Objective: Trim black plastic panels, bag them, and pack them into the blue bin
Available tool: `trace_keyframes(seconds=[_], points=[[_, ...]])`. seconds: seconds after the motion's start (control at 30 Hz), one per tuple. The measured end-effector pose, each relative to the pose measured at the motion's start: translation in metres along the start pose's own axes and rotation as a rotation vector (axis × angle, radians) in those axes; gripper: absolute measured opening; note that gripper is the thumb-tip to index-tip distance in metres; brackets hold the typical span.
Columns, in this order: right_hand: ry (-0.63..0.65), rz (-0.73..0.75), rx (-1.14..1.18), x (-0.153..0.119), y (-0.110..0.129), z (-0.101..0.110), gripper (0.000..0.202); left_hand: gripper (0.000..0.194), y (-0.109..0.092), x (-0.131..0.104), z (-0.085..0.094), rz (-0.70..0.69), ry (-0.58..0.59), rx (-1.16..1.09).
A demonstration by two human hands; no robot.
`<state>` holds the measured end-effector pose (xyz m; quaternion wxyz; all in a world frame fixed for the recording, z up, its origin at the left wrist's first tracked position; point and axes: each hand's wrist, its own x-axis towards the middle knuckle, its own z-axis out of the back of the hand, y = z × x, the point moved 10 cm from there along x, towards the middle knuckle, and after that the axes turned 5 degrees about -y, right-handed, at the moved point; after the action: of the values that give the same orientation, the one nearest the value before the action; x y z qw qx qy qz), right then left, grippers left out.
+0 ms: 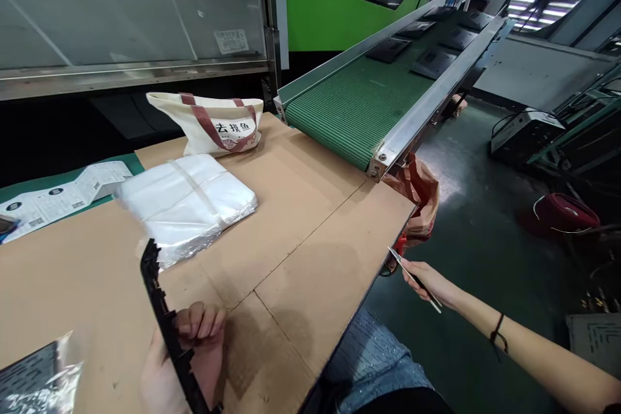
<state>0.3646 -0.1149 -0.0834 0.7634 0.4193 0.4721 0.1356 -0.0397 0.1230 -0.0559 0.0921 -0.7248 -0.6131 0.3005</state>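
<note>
Left hand (206, 356) closed on a long black plastic part (167, 323), held tilted over the surface (305, 278), its upper end just beside the stack of clear bags (204, 197) ahead of that hand. Right hand (429, 279) grips a slim knife-like tool (422, 286) beyond the surface's edge; tip sharpness cannot be told. Hands well apart. Risks, as judged: should the part twist in the left hand's low grip, the tool, if applied, could skid, gouging it or nicking bare fingers (201, 322). Heavy pressure may snap the small clips. A loosened right grip could drop the tool to the floor (466, 356).
</note>
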Motion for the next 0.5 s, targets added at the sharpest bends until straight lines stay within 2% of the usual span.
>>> trace_keyframes(seconds=[0.13, 0.27, 0.33, 0.37, 0.43, 0.5], points=[[-0.023, 0.089, 0.188, -0.006, 0.023, -0.001, 0.043, 0.032, 0.002, -0.012, -0.007, 0.024, -0.014, 0.028], [0.130, 0.142, 0.534, -0.010, 0.058, -0.037, 0.034, 0.031, -0.001, -0.015, -0.009, 0.001, -0.031, 0.081], [0.214, 0.142, 0.573, -0.007, 0.067, -0.054, 0.036, 0.031, -0.003, -0.014, -0.008, -0.010, -0.030, 0.101], [0.218, 0.154, 0.533, -0.002, 0.069, -0.057, 0.036, 0.031, -0.004, -0.013, -0.007, -0.014, -0.029, 0.113], [0.123, 0.227, 0.422, 0.010, 0.076, -0.042, 0.036, 0.032, -0.005, -0.010, -0.006, -0.024, -0.025, 0.137], [-0.055, 0.329, 0.341, 0.022, 0.088, -0.007, 0.036, 0.034, -0.009, -0.009, -0.005, -0.042, -0.039, 0.152]])
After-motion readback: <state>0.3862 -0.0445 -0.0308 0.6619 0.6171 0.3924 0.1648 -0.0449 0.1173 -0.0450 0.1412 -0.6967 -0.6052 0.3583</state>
